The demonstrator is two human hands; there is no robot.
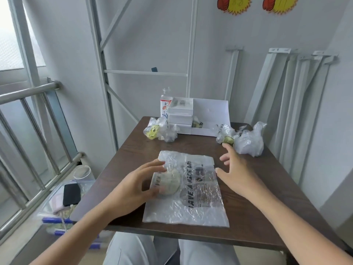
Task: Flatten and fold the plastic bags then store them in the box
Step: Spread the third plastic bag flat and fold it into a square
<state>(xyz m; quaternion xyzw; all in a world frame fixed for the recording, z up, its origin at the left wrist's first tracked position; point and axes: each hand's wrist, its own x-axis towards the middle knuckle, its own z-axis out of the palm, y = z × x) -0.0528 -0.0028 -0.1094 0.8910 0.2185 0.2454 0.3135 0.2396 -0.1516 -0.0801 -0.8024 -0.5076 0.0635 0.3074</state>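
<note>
While bag (193, 190) lies flat mid-table (257, 197), my left hand (133, 186) sits on its left edge, fingers half curled; pinching or only touching, cannot tell. My right hand (235, 169): spread wide beside right edge, holding nothing. Risks: slick film springs back, fold skews; bag near table lip, may slide off. Box (210, 113): far side, well apart.
</note>
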